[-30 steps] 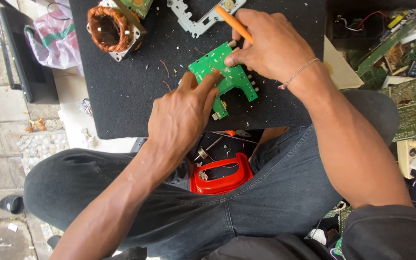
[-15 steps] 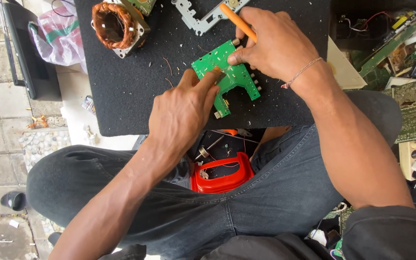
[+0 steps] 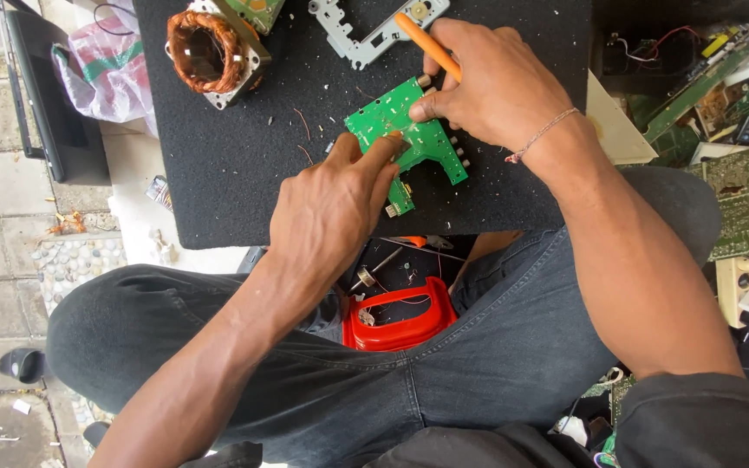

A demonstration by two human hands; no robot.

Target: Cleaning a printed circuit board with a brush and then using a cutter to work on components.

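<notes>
A green circuit board (image 3: pixel 409 139) lies flat on the black mat-covered desk (image 3: pixel 244 165), near the desk's near edge and roughly in the middle of the view. Both hands meet on it. The left hand (image 3: pixel 331 217) reaches in from the near side, its index finger stretched forward with the tip pressing down on the middle of the board; the other fingers (image 3: pixel 353 160) of this hand are drawn close together beside it and hold nothing. The right hand (image 3: pixel 496 87) comes in from the right and lies over the board's far right corner, its fingers closed around an orange-handled tool (image 3: pixel 426 43) whose handle sticks out to the far left above the knuckles. The tool's tip is hidden under the hand, so whether it touches the board cannot be told. The thumb of this hand rests on the board's top face just beside the left index fingertip.

On the far left of the desk stands a copper motor winding (image 3: pixel 205 52) in a metal frame, and a grey metal bracket (image 3: pixel 366 35) lies at the far edge, just left of the tool handle. Below the desk, between the person's knees, sits a red plastic tub (image 3: pixel 400 325) with small parts in it. More circuit boards (image 3: pixel 730 199) are heaped on the right.
</notes>
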